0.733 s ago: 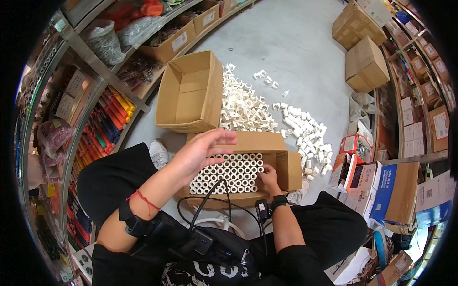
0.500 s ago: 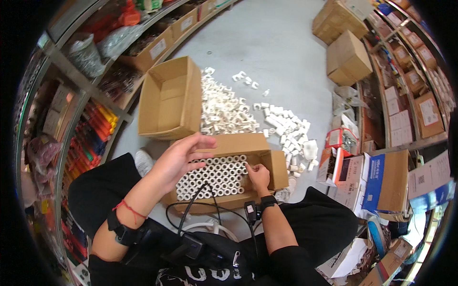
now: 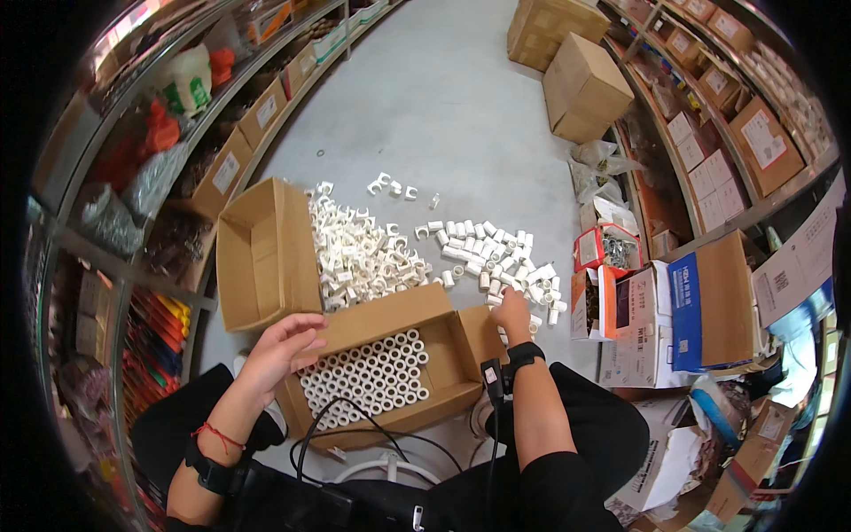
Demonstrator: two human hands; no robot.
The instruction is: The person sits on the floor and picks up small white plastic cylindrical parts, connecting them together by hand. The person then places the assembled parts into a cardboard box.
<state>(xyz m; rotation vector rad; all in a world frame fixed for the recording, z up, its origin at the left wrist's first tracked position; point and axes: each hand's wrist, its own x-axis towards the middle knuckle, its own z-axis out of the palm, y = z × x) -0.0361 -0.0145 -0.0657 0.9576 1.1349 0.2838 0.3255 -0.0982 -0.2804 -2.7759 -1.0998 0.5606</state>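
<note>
An open cardboard box point(image 3: 456, 379) stands between my knees. White pipe couplings point(image 3: 365, 377) are packed upright in rows in it, their round openings facing up; bare cardboard shows at its right end. My left hand point(image 3: 282, 348) hovers at the box's left edge, fingers apart and slightly curled, holding nothing. Past the box's right flap, my right hand point(image 3: 512, 316) reaches down to a loose pile of white couplings point(image 3: 496, 251) on the floor. Its fingers are drawn together and partly hidden, so what they grip cannot be made out.
White pipe clips point(image 3: 359, 253) lie heaped beyond the box, beside another open carton point(image 3: 266, 257). Metal shelves line both sides. Cartons point(image 3: 585, 89) stand on the floor at the far right, and a blue and white box point(image 3: 696, 310) is nearer. A black cable point(image 3: 390, 434) crosses the packed box.
My right hand has left the box's right end and moved out to the coupling pile. My left hand has drawn back left from above the packed couplings. The view has shifted.
</note>
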